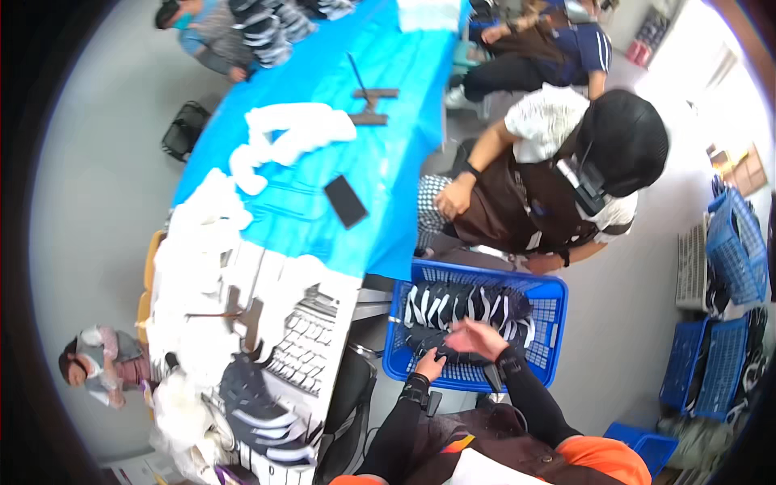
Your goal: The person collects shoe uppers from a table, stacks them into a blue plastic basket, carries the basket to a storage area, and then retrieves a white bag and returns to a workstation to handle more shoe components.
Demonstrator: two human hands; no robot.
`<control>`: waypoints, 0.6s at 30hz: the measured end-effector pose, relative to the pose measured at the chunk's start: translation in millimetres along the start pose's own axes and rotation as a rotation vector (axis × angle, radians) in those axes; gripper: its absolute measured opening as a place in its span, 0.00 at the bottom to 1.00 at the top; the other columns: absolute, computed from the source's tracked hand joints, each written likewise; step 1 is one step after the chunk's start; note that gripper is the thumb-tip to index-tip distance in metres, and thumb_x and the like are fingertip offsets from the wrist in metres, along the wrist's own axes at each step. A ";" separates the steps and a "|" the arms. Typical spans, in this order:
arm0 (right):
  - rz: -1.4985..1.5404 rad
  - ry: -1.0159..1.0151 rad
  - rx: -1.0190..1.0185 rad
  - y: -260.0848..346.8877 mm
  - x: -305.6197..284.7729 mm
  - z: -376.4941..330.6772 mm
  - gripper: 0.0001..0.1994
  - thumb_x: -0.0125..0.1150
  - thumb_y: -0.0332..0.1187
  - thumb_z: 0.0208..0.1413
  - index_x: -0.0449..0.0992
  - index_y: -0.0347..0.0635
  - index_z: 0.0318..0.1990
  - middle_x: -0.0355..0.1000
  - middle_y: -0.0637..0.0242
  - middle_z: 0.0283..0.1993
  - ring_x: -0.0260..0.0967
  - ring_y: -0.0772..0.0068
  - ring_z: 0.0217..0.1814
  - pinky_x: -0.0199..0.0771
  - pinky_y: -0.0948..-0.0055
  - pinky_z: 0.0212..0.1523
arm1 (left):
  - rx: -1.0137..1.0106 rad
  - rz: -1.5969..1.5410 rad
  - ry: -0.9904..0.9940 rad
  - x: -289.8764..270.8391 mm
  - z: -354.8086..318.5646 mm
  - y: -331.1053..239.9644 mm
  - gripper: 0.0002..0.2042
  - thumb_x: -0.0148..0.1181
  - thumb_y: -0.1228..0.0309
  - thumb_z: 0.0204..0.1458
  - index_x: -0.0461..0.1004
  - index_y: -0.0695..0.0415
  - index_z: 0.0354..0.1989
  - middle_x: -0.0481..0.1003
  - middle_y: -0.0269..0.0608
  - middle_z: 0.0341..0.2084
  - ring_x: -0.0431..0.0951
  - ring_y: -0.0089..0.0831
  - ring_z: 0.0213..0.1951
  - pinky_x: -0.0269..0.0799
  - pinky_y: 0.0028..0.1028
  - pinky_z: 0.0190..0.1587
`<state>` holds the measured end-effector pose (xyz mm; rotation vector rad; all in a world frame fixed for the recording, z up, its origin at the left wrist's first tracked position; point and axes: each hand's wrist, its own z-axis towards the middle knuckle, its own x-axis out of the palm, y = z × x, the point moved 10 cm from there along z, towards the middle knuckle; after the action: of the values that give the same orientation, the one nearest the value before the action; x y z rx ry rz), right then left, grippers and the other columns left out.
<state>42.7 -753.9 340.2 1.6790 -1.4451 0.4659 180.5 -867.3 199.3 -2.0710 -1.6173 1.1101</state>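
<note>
A blue plastic basket [559, 323] stands in front of me, holding a row of black shoe uppers [469, 305] with white edges, packed side by side. Over the near part of the basket is my right hand [478, 339], its fingers stretched out toward the left and nothing seen in its grip. My left hand [430, 366] is at the basket's near left, its fingers apart and close to a dark upper. Whether it touches that upper is hard to tell. The two hands are close together but separate.
A long table [396, 202] with blue covering runs along the left, bearing a dark phone [346, 201], white cloth [295, 133] and stacked black-and-white uppers [263, 412]. A co-worker in a black cap [622, 141] sits beyond the basket. More blue baskets [719, 364] stand right.
</note>
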 end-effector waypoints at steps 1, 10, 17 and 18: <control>-0.027 0.119 -0.120 98.7 132.1 -57.0 0.30 0.44 0.57 0.66 0.68 0.39 0.60 0.76 0.51 0.52 0.76 0.57 0.54 0.75 0.62 0.52 | 0.080 -0.130 0.036 -31.2 -46.4 -76.0 0.25 0.56 0.60 0.57 0.66 0.64 0.60 0.77 0.57 0.47 0.78 0.47 0.49 0.69 0.33 0.55; 0.183 0.618 -1.070 393.7 710.7 -291.9 0.34 0.41 0.58 0.66 0.57 0.39 0.68 0.57 0.47 0.70 0.49 0.47 0.75 0.56 0.49 0.68 | 0.480 -0.668 -0.243 -295.2 -365.1 -293.2 0.17 0.56 0.72 0.60 0.70 0.65 0.57 0.80 0.46 0.45 0.79 0.28 0.46 0.71 0.24 0.51; -0.254 0.984 -0.798 247.1 815.4 -345.3 0.36 0.30 0.55 0.69 0.81 0.35 0.30 0.78 0.51 0.31 0.75 0.47 0.45 0.68 0.52 0.55 | 0.528 -0.606 -0.030 -387.3 -534.6 -272.2 0.18 0.50 0.72 0.64 0.67 0.68 0.59 0.77 0.50 0.48 0.79 0.33 0.48 0.71 0.27 0.55; -0.377 0.893 -0.784 213.7 809.2 -335.8 0.34 0.33 0.53 0.69 0.80 0.35 0.30 0.75 0.53 0.25 0.76 0.50 0.36 0.73 0.54 0.45 | 0.505 -0.618 -0.023 -396.0 -547.9 -253.4 0.18 0.50 0.71 0.64 0.67 0.67 0.60 0.77 0.50 0.48 0.79 0.33 0.48 0.71 0.27 0.55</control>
<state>136.6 -983.5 1207.2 0.8652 -0.5053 0.3031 366.8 -1023.8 879.0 -1.1370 -1.6050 1.1474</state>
